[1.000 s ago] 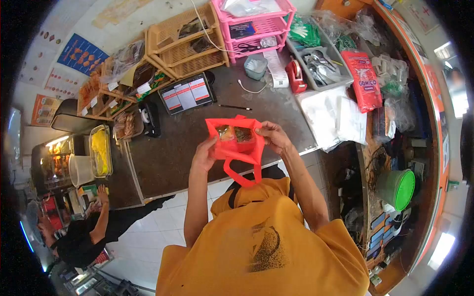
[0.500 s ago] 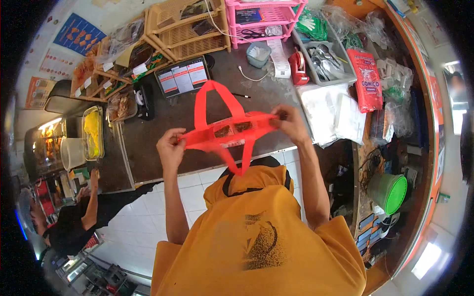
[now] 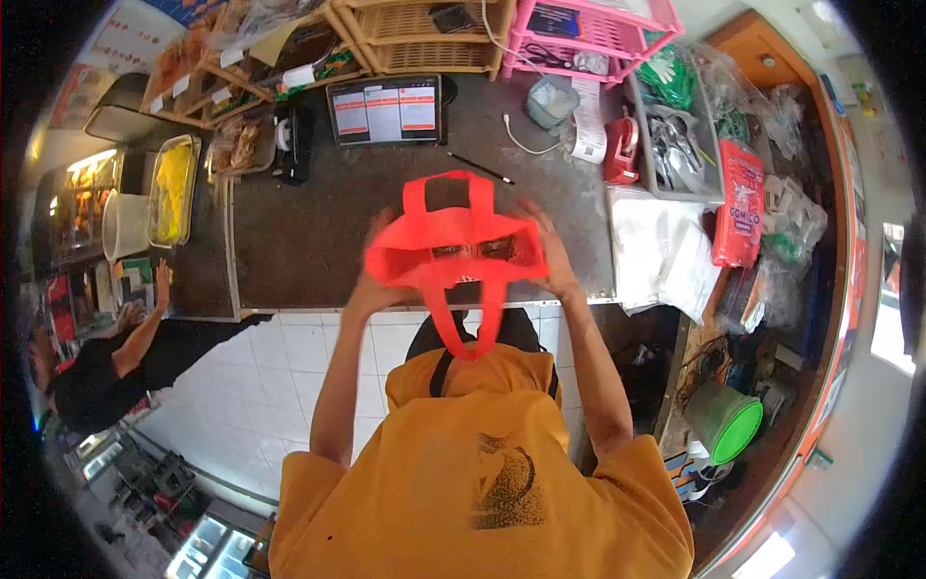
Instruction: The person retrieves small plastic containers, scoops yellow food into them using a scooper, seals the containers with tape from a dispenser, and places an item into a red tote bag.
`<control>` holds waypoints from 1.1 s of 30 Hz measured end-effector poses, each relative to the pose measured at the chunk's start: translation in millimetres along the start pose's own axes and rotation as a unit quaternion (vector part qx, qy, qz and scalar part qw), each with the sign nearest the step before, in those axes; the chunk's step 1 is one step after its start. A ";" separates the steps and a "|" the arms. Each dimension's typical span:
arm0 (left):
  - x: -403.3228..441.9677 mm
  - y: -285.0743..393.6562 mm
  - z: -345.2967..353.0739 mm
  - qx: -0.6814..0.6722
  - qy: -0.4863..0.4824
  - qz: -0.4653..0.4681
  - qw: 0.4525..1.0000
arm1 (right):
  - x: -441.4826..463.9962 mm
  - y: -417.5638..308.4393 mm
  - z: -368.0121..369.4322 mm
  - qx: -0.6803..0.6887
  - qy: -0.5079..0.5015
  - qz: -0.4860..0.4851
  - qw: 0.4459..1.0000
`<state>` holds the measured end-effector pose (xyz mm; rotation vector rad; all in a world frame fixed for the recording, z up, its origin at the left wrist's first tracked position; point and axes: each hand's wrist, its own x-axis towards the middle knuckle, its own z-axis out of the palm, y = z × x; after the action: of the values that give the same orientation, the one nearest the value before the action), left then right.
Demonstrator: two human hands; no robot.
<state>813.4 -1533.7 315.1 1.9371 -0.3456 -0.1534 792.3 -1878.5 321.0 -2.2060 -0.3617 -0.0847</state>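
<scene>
Both ends of the red bag (image 3: 457, 229) are held, left hand (image 3: 370, 289) cupping the left, right hand (image 3: 559, 268) the right, equally near; its mouth runs left-to-right over the counter's (image 3: 289, 227) near part.

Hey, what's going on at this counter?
Someone in a mustard top has a red bag between their left hand and right hand, one at each side. Its mouth is open, showing dark contents too hidden to identify. One handle points toward the tablet, the other toward the person. Whether the bag touches the counter is unclear.
</scene>
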 end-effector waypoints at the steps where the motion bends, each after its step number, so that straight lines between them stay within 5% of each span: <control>1: 9.9 -2.0 16.0 -0.018 -0.012 0.022 1.000 | 1.6 1.4 6.5 0.035 -0.017 0.023 0.999; 3: 24.9 -3.8 36.3 0.026 0.023 0.117 0.993 | 2.8 3.8 16.3 0.124 -0.040 0.101 0.986; 6: 32.3 15.3 47.6 -0.072 0.075 -0.040 0.994 | 1.1 -14.3 15.4 0.307 -0.001 0.332 0.892; 9: 36.3 15.6 65.1 -0.099 0.136 -0.006 0.986 | 25.7 -27.9 18.6 0.002 0.028 -0.015 0.999; 12: 38.7 16.0 77.8 -0.148 0.148 -0.032 0.977 | 17.1 -4.1 44.6 0.024 -0.019 0.053 0.998; 15: 39.7 27.9 67.2 -0.340 0.122 -0.137 0.922 | 24.0 -16.0 36.8 0.134 -0.012 0.048 0.990; 18: 36.4 -2.2 89.5 0.076 0.062 -0.007 0.995 | 35.8 -34.1 62.4 -0.008 0.058 -0.042 0.997; 21: 45.3 11.0 75.6 -0.283 0.033 -0.076 0.956 | 33.0 -27.9 51.1 0.268 -0.019 0.158 0.950; 22: 49.4 9.4 70.0 -0.217 -0.023 -0.086 0.972 | 31.6 -27.2 47.6 0.355 -0.045 0.220 0.907; 25: 41.1 23.8 84.8 0.073 -0.063 -0.015 0.995 | 36.8 -46.8 62.8 0.355 0.023 0.151 0.922; 26: 36.1 22.5 88.8 0.112 -0.077 -0.020 0.991 | 48.3 -53.7 68.0 0.210 0.034 0.023 0.977; 29: 26.5 -3.8 98.5 0.020 -0.094 -0.074 0.993 | 54.3 -75.6 65.9 -0.054 -0.019 0.033 0.998; 33: 33.8 15.7 92.3 0.060 -0.029 0.114 0.991 | 35.2 -128.0 40.0 -0.108 -0.075 0.001 0.991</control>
<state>818.1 -1631.3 296.1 1.9972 -0.6232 -0.0387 786.4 -1765.4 400.9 -2.4337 -0.4524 0.0470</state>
